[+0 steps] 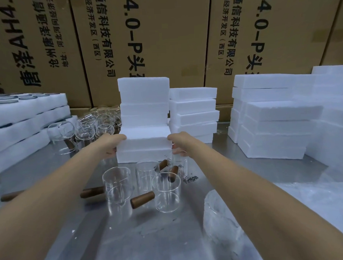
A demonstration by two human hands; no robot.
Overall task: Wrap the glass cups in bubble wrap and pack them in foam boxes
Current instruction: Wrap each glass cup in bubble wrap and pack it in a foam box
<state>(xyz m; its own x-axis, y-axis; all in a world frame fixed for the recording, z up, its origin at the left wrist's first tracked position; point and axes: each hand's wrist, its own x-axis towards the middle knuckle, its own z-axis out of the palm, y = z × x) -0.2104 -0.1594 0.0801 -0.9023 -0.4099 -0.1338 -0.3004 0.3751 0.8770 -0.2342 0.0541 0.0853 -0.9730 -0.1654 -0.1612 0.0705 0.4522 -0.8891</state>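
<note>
Both hands clamp a foam box (145, 139) in the middle stack, left hand (114, 145) and right hand (178, 143) gripping opposite ends to keep it level. Bare glass cups (165, 191) wait on the desk (156, 244) beside one wrapped cup (221, 216).

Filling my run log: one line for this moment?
left hand: grips foam box | right hand: grips box | wrapped cup: on table

Even, cool overhead light, soft shadows. Foam stacks (144, 103) blown out, detail lost. Dull glare on metal table (171, 238). Wide-angle bending at edges; forearms stretched. Slight softness overall, near corners blurred.
</note>
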